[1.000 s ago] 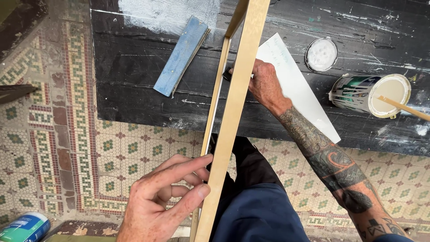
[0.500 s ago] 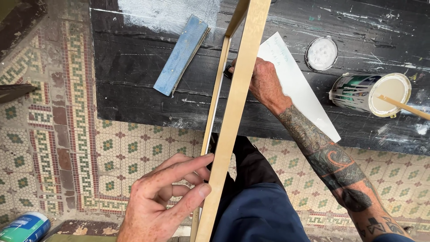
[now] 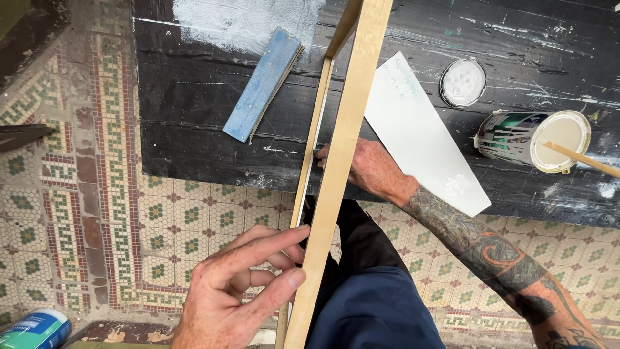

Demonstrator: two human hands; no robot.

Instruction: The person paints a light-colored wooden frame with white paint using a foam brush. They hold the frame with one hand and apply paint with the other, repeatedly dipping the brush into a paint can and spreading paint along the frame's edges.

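A pale wooden frame (image 3: 345,129) stands on edge, running from the dark table down toward me. My left hand (image 3: 239,294) pinches its near rail between thumb and fingers. My right hand (image 3: 368,169) reaches behind the rail at the table's front edge, fingertips pressed on a small grey thing against the inner strip; what it holds is hidden. A white paper sheet (image 3: 420,136) lies on the table just right of that hand.
On the black paint-streaked table (image 3: 194,129) lie a blue sanding block (image 3: 263,84), a round white lid (image 3: 463,82) and an open paint can (image 3: 536,139) with a stir stick. Patterned tile floor lies below. A blue-green can (image 3: 35,329) sits at bottom left.
My right hand has slid down along the frame toward the table's front edge. My left hand keeps its grip on the rail.
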